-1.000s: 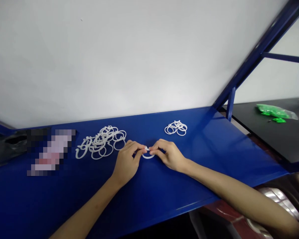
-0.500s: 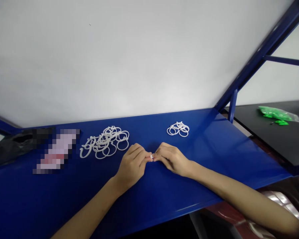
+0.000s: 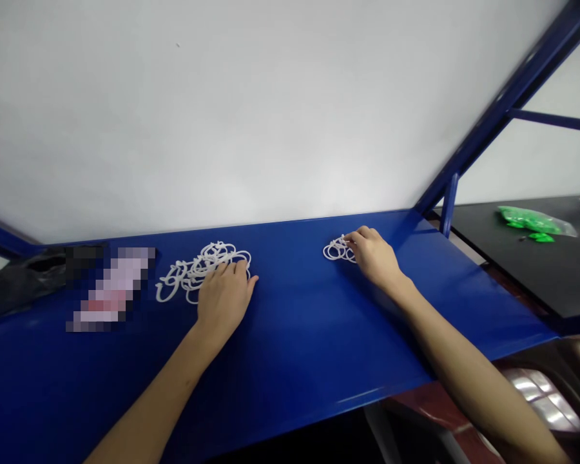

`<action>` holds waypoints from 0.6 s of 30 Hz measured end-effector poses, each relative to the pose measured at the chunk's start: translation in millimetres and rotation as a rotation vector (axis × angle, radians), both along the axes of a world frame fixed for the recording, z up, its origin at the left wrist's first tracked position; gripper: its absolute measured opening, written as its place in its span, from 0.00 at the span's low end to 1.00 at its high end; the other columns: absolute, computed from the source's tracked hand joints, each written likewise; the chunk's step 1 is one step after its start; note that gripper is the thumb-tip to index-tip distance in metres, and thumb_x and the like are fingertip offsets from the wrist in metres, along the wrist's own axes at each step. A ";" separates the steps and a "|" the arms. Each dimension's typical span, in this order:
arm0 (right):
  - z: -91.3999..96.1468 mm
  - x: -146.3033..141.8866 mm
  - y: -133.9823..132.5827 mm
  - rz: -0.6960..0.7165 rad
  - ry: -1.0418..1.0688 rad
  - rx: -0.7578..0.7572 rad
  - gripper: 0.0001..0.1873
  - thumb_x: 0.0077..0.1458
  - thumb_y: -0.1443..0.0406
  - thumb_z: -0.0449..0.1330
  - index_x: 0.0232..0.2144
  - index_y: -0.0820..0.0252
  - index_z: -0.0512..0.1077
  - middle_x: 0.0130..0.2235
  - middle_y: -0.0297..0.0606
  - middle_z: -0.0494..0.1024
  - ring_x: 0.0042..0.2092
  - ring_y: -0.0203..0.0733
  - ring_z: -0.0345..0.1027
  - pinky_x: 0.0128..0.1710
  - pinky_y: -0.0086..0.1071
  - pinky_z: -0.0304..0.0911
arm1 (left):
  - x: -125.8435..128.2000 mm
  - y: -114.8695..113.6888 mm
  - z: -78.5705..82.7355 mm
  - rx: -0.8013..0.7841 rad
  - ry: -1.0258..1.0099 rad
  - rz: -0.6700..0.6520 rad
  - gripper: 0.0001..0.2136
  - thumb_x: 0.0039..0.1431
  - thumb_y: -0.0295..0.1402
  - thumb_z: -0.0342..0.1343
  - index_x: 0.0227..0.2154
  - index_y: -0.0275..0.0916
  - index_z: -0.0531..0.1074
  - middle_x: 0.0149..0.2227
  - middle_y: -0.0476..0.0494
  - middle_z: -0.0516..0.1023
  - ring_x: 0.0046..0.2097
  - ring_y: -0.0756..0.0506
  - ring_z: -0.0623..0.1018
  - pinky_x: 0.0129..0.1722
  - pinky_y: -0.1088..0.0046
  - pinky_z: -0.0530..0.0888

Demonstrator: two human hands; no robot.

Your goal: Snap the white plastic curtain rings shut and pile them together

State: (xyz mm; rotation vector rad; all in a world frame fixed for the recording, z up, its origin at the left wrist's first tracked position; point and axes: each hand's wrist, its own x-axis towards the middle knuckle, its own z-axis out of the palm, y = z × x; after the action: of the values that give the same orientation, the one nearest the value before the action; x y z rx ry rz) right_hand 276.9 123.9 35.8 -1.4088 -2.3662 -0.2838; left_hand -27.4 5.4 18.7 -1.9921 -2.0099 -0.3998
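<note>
My left hand (image 3: 225, 293) lies over the larger pile of thin white plastic rings (image 3: 178, 274) on the left part of the blue table. Its thumb stands apart from the fingers, which reach down among the rings, and it covers part of the pile. At the smaller pile of white rings (image 3: 336, 250), further right, my right hand (image 3: 373, 253) is closed, with its fingertips pinched on a white ring (image 3: 348, 239) at the top of that pile. Small knobs show on several rings. The right hand hides the right side of the small pile.
The blue table (image 3: 290, 361) meets a white wall (image 3: 280, 116). At left lie a black plastic bag (image 3: 24, 280) and a blurred pinkish packet (image 3: 118, 287). A blue metal frame (image 3: 493, 106) rises at right, near a black table (image 3: 517, 264) with a bag of green pieces (image 3: 531, 219).
My hands were together at the middle, pinching a small white piece. They have parted: the left went to the larger ring pile and opened, the right to the smaller pile.
</note>
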 end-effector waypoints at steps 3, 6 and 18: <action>-1.8 4.5 6.3 -0.050 -0.038 -0.007 0.10 0.66 0.67 0.54 0.43 0.58 0.76 0.42 0.45 0.77 0.43 0.49 0.68 0.34 0.36 0.65 | 0.0 1.8 -3.8 -0.009 -0.051 -0.011 0.15 0.64 0.30 0.45 0.48 0.33 0.73 0.38 0.32 0.81 0.43 0.32 0.79 0.41 0.56 0.73; -1.4 4.6 7.4 -0.061 -0.030 -0.007 0.10 0.66 0.67 0.55 0.43 0.58 0.76 0.42 0.46 0.77 0.44 0.50 0.67 0.34 0.37 0.65 | -1.1 3.0 -2.9 0.063 -0.165 0.009 0.16 0.62 0.29 0.45 0.49 0.34 0.72 0.41 0.33 0.80 0.43 0.34 0.79 0.40 0.58 0.74; 8.0 -20.6 -20.8 0.207 0.200 0.024 0.14 0.69 0.63 0.51 0.45 0.59 0.76 0.41 0.46 0.78 0.43 0.51 0.66 0.43 0.44 0.67 | 6.0 0.4 20.7 0.047 -0.745 0.043 0.14 0.63 0.42 0.50 0.43 0.41 0.76 0.29 0.49 0.77 0.29 0.46 0.76 0.35 0.67 0.74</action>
State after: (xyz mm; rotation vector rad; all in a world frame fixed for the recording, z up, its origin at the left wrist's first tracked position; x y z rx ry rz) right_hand 256.3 103.1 43.8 -1.1138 -2.3093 -0.1094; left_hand -21.5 5.8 39.4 -1.9321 -2.3931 -1.3234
